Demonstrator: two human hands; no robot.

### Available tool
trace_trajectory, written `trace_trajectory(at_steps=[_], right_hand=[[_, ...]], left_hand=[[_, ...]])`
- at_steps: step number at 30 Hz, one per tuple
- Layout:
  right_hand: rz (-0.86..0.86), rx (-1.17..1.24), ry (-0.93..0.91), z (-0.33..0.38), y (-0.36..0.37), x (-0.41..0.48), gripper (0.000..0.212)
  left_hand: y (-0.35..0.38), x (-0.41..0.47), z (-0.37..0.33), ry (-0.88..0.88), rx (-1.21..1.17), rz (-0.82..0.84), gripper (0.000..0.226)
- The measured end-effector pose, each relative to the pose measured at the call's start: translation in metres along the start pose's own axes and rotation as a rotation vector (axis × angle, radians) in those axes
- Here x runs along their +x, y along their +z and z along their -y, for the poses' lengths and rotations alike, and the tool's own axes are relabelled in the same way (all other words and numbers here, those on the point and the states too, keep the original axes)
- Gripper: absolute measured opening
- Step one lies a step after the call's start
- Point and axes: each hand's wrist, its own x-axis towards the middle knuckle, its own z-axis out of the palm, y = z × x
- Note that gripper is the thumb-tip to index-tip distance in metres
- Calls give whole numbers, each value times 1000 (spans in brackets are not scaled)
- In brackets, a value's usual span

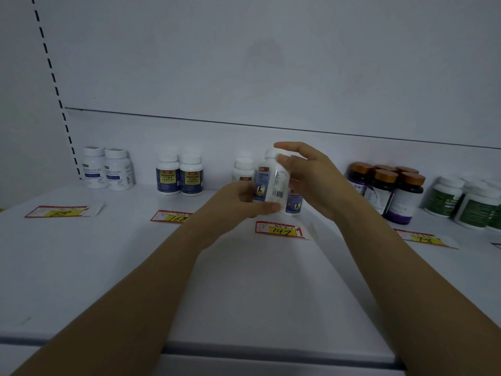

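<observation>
A white supplement bottle with a blue label and a barcode is held upright above the white shelf. My left hand grips its lower part, thumb across the base. My right hand curls over its white cap and right side. Two like bottles stand behind it, one on the left and one on the right, partly hidden by my hands. A red and yellow price tag reading 147 lies on the shelf just in front.
Two white bottles stand at the far left, two blue-and-yellow labelled ones beside them. Dark bottles with copper caps and green-labelled white bottles stand on the right. Price tags 88 and 168 lie on the shelf.
</observation>
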Motion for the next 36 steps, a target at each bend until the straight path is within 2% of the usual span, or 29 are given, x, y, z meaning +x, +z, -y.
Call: trace_trajectory(at_steps=[3, 7, 11, 21, 30, 36], right_hand=[[26, -65, 0, -1, 6, -1, 28], [-53, -184, -50, -3, 8, -2, 28], [-38, -141, -23, -3, 2, -2, 26], [-34, -209, -19, -2, 5, -6, 28], [-5, -233, -14, -1, 5, -8, 28], [48, -196, 29, 5, 4, -8, 36]], left_hand=[[0, 0, 2, 39, 61, -67, 31], [0, 0, 5, 71, 107, -161, 40], [-1, 0, 4, 41, 78, -113, 35], [-1, 0, 5, 47, 144, -61, 30], [-1, 1, 6, 51, 182, -69, 39], [-2, 1, 8, 75, 178, -93, 40]])
